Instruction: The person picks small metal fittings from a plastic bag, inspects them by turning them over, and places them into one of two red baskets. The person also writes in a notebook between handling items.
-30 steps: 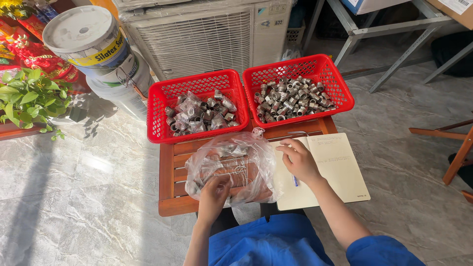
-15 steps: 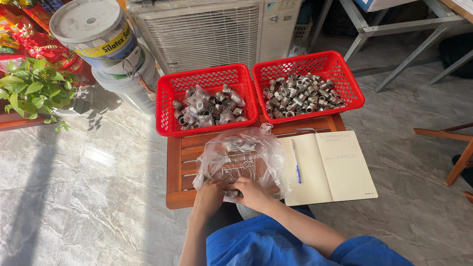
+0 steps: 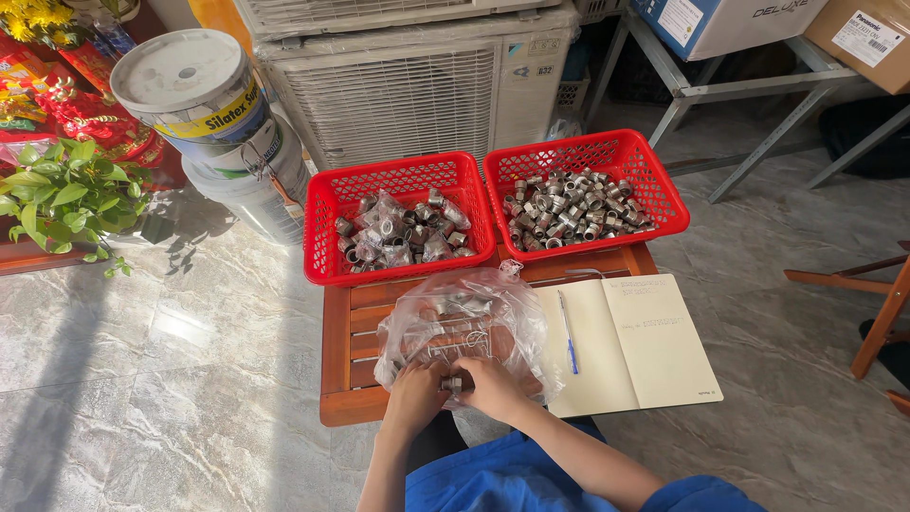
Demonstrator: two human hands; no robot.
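the clear bag (image 3: 469,322) near the desk's front edge is thin, crinkled plastic film with a glossy sheen, and dull grey metal fittings (image 3: 455,308) show through it. the desk (image 3: 346,351) is slatted wood, reddish-brown with a smooth, lightly polished finish. along its back edge the two red baskets (image 3: 332,246) (image 3: 664,194) are moulded plastic mesh, slightly shiny; the loose fittings (image 3: 573,209) in the right one look like bare silvery metal, some bright, some matt. at the desk's right edge the open notebook (image 3: 645,341) has matt cream paper, with a blue plastic pen (image 3: 567,332) on it. the floor (image 3: 161,379) is glossy, marble-patterned tile. the sleeve (image 3: 531,479) is matt blue cloth.
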